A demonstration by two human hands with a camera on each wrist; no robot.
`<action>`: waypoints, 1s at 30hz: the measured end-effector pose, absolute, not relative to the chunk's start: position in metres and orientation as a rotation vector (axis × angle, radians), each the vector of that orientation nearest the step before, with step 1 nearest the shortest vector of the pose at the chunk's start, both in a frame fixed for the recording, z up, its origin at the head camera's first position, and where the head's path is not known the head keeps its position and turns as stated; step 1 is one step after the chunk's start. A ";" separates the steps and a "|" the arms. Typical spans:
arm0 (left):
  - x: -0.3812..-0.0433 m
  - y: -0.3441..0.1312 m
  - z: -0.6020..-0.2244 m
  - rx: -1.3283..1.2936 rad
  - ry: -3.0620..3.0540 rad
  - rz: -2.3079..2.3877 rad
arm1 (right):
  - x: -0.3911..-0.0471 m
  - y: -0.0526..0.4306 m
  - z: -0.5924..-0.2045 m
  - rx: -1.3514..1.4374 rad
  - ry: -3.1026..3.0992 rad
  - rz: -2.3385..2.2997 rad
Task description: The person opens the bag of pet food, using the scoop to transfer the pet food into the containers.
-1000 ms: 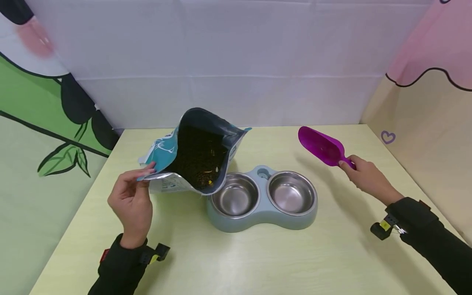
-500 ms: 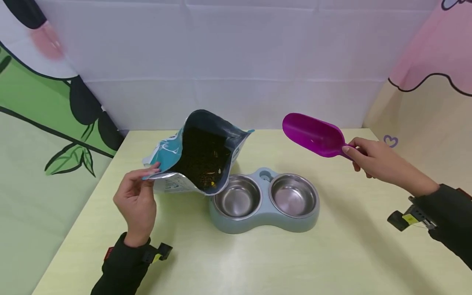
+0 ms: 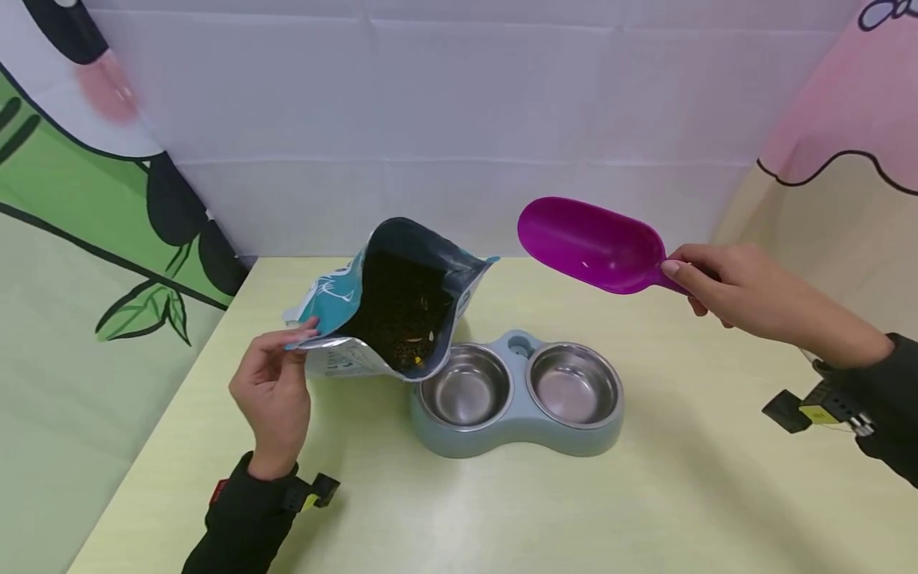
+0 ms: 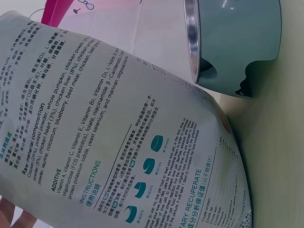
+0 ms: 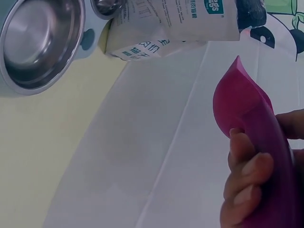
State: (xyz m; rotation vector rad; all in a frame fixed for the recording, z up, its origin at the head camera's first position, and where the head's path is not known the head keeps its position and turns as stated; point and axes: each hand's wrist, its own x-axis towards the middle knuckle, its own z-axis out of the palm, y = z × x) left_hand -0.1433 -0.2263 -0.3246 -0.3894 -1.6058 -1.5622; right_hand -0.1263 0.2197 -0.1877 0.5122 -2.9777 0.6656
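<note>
Where the table ends behind the bag, a pale backdrop rises.

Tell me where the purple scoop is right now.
In the head view, the purple scoop is in the right hand, right of the open bag and higher in the picture than the twin-bowl feeder.

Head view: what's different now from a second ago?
The purple scoop has risen, and its tip has swung left in the picture, nearer the open bag; the right hand holding it has gone up too. Nothing was taken hold of or let go. The left hand still pinches the bag's edge; the blue double bowl stayed put.
</note>
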 end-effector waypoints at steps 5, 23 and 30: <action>-0.145 -0.224 -0.325 -0.383 -1.611 -1.546 | -0.128 0.214 -0.178 0.596 -2.960 0.615; -0.149 -0.214 -0.320 -0.370 -1.619 -1.525 | -0.139 0.191 -0.147 0.869 -2.905 0.463; -0.149 -0.214 -0.321 -0.376 -1.619 -1.534 | -0.139 0.173 -0.132 0.907 -2.958 0.392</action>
